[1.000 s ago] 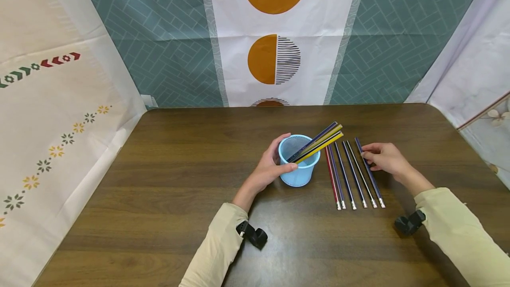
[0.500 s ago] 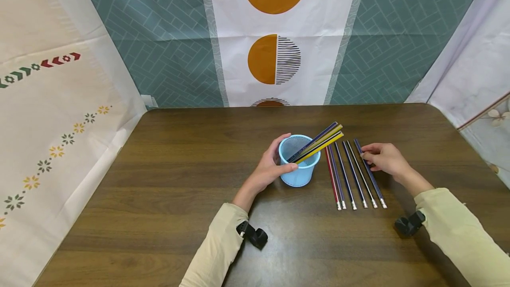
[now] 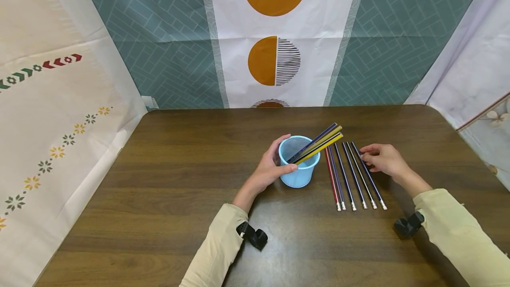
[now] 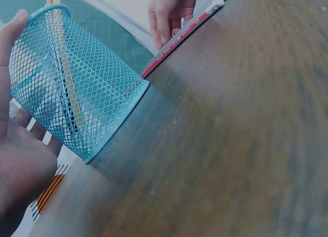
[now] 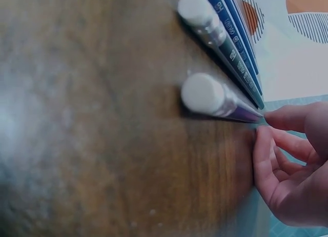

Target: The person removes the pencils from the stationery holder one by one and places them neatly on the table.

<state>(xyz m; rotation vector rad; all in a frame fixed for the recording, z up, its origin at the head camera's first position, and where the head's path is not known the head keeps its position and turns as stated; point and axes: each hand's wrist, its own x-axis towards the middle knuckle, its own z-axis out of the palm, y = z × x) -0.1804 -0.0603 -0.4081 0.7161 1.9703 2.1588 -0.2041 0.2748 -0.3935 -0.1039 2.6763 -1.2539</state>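
While the person's left grip (image 3: 268,166) clasps the light-blue mesh cup (image 3: 298,179) with its leaning yellow and dark pencils (image 3: 324,146), the right grip (image 3: 382,159) is at the outermost slim dark-blue pencil (image 3: 374,186) on the brown wooden tabletop (image 3: 159,189); whether it pinches or merely touches, I cannot tell. Light fingertip pressure should set that pencil parallel to the neighbouring row of wooden pencils (image 3: 354,176), white eraser ends (image 5: 202,93) level.
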